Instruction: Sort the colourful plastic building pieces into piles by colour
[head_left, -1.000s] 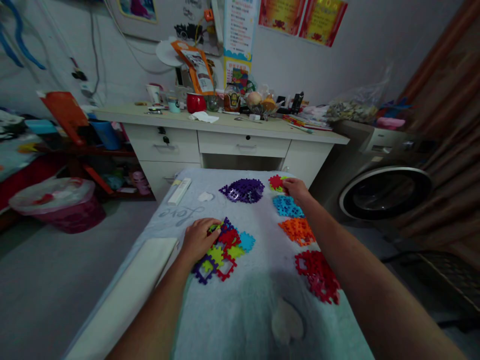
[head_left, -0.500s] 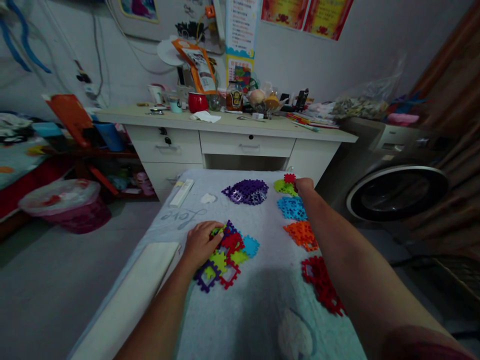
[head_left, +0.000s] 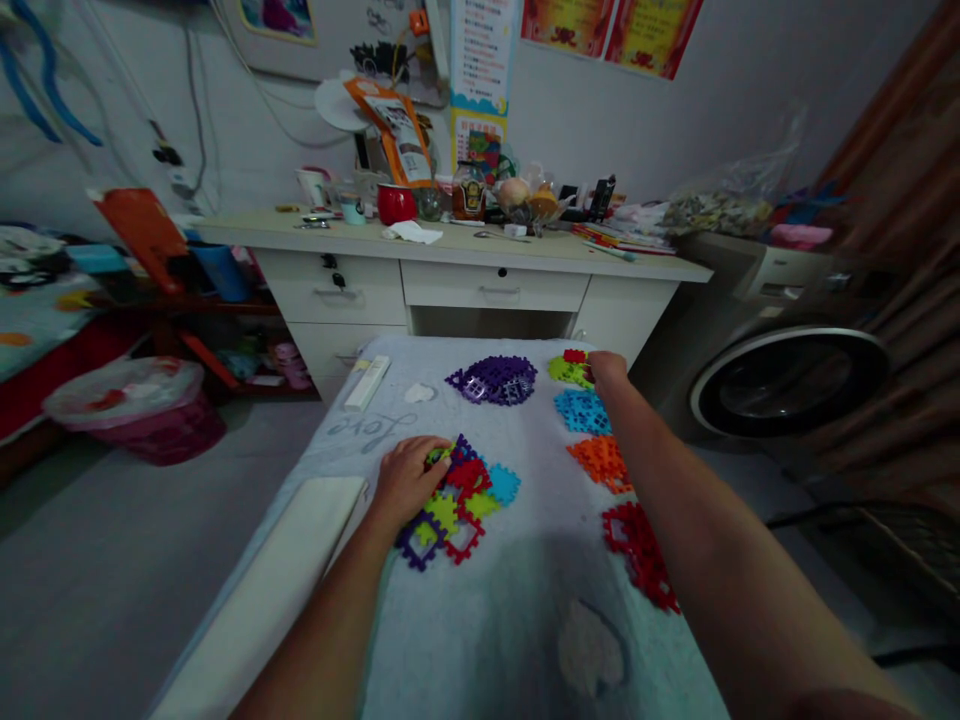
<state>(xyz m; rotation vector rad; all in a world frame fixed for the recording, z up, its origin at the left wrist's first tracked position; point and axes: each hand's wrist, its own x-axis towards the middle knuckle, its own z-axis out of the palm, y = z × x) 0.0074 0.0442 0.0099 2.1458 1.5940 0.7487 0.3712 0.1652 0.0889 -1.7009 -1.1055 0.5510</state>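
Note:
My left hand [head_left: 409, 476] lies on a mixed pile of notched plastic building pieces, thumb and fingers closed around a yellow-green piece [head_left: 437, 456]. Beside it in the pile are a red piece [head_left: 469, 478], a light-blue piece [head_left: 504, 485] and an open purple square [head_left: 421, 541]. At the far right of the table, my right hand [head_left: 609, 368] has its fingers closed at the edge of a red building piece [head_left: 575, 355], just over a yellow-green pile [head_left: 567, 372]. Its fingertips are partly hidden.
Sorted piles stand apart: purple [head_left: 495, 380], blue [head_left: 582, 410], orange [head_left: 601, 462] and dark red [head_left: 642, 555]. A white strip box [head_left: 367, 383] lies at the table's left edge. Behind are a cluttered desk [head_left: 450, 247] and a washing machine [head_left: 787, 350].
The red piece in my right hand has tipped flatter and sits slightly lower against the yellow-green pile. My left hand stays on the mixed pile. The view has shifted slightly.

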